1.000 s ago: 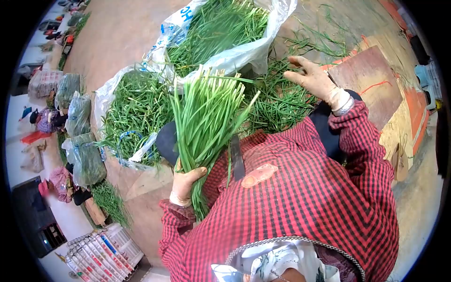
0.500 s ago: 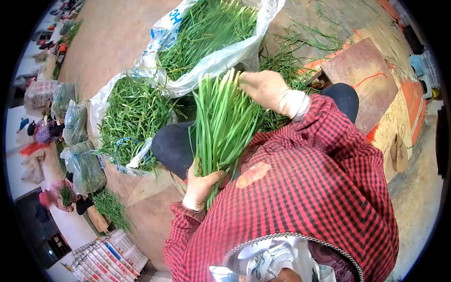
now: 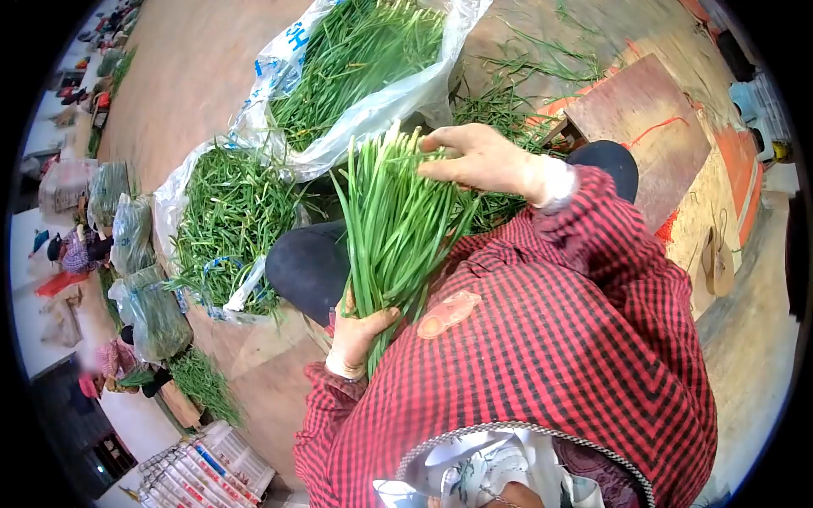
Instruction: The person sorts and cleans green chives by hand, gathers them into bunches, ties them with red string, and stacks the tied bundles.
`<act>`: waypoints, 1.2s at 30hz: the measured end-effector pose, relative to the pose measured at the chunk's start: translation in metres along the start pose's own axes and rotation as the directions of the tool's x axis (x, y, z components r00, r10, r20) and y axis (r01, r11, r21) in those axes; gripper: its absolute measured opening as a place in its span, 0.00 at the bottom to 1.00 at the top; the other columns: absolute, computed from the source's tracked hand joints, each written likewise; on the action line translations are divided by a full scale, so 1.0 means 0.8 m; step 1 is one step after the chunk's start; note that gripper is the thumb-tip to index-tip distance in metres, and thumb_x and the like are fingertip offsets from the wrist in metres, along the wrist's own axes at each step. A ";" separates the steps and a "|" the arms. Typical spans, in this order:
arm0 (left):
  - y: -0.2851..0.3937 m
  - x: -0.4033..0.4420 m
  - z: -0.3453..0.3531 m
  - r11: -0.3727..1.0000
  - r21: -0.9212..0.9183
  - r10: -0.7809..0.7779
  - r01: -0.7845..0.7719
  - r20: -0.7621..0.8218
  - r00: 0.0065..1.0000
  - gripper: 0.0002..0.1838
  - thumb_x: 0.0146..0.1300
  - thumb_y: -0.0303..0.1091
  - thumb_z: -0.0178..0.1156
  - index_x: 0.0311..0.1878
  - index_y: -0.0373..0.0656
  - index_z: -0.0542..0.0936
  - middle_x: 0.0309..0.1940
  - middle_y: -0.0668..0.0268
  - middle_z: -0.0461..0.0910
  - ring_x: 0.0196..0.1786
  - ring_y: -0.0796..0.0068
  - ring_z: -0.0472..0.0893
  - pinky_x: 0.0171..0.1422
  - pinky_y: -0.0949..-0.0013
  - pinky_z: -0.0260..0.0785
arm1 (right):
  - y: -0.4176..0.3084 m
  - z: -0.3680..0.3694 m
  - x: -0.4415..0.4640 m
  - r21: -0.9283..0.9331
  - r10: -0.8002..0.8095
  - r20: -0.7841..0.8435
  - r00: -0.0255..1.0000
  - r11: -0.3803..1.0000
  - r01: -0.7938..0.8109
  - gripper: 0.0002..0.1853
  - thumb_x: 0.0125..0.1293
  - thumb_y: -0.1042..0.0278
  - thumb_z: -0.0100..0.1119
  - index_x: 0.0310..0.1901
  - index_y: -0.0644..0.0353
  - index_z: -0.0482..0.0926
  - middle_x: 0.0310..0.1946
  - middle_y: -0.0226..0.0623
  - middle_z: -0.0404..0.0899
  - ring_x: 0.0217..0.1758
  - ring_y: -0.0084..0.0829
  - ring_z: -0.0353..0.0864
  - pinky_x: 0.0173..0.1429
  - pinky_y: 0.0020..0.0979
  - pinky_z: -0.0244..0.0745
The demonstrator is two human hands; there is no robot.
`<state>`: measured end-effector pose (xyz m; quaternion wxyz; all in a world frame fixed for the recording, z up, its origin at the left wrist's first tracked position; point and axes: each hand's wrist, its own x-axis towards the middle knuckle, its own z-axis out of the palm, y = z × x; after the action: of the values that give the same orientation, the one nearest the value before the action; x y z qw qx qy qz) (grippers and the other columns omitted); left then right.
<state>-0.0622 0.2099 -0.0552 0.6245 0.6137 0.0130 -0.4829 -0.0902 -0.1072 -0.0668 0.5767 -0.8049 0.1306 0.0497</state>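
Note:
A thick bunch of garlic chives [image 3: 394, 229] stands in front of my lap, pale cut ends up and green leaves down. Wrapped round its lower, leafy part is my gloved left hand [image 3: 360, 330]. My gloved right hand [image 3: 483, 161] is beside the pale ends on the right, fingers apart, with nothing visible in it. Whether its fingertips touch the stalks I cannot tell. Beyond the bunch, an open plastic bag [image 3: 402, 106] holds more long chives [image 3: 356, 68]. A second bag [image 3: 169, 199], left of my knee, is full of loose green pieces [image 3: 233, 195].
A reddish-brown board [image 3: 639, 127] lies past my right knee, with scattered leaves [image 3: 542, 63] on the floor nearby. Along the left stand filled plastic bags [image 3: 152, 313], a heap of chives [image 3: 203, 381] and stacked white crates [image 3: 203, 470]. Other people [image 3: 76, 250] sit farther left.
My right hand's fingers have spread from a closed grip near the stalk ends. The left hand keeps its hold on the chives. The view has shifted slightly.

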 end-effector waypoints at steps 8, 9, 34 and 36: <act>-0.002 -0.002 0.007 0.998 0.037 0.051 -0.050 -0.030 0.998 0.33 0.51 0.14 0.61 0.63 0.39 0.70 0.53 0.63 0.79 0.54 0.70 0.79 0.61 0.65 0.70 | -0.008 0.028 0.019 0.434 0.174 0.112 0.978 0.877 -0.206 0.12 0.68 0.62 0.59 0.47 0.60 0.79 0.15 0.24 0.71 0.16 0.13 0.68 0.18 0.18 0.62; -0.001 -0.001 0.008 0.998 0.027 0.058 -0.057 -0.048 0.997 0.31 0.51 0.14 0.61 0.62 0.38 0.71 0.52 0.62 0.80 0.52 0.69 0.80 0.61 0.65 0.71 | -0.011 0.023 0.016 0.431 0.177 0.112 0.978 0.878 -0.208 0.12 0.68 0.62 0.59 0.47 0.60 0.79 0.15 0.24 0.71 0.16 0.13 0.68 0.18 0.18 0.62; 0.011 -0.010 -0.004 0.953 -0.248 -0.134 0.173 0.167 0.977 0.30 0.51 0.33 0.63 0.57 0.27 0.75 0.28 0.62 0.79 0.27 0.76 0.74 0.32 0.73 0.63 | -0.005 -0.025 0.016 -0.581 -0.449 0.000 0.894 0.727 0.366 0.27 0.60 0.44 0.59 0.48 0.61 0.84 0.61 0.51 0.73 0.67 0.47 0.67 0.71 0.41 0.61; 0.011 -0.015 0.005 0.965 -0.247 -0.071 0.083 0.057 0.996 0.27 0.49 0.26 0.63 0.56 0.28 0.76 0.38 0.56 0.83 0.33 0.72 0.79 0.38 0.71 0.69 | 0.000 -0.016 0.032 -0.203 -0.234 0.152 0.960 0.943 0.262 0.25 0.57 0.51 0.62 0.49 0.63 0.83 0.62 0.50 0.72 0.66 0.46 0.68 0.71 0.38 0.61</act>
<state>-0.0651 0.2121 -0.0401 0.6775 0.5176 0.0826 -0.5160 -0.0661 -0.1233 -0.0684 0.4924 -0.8693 -0.0149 0.0414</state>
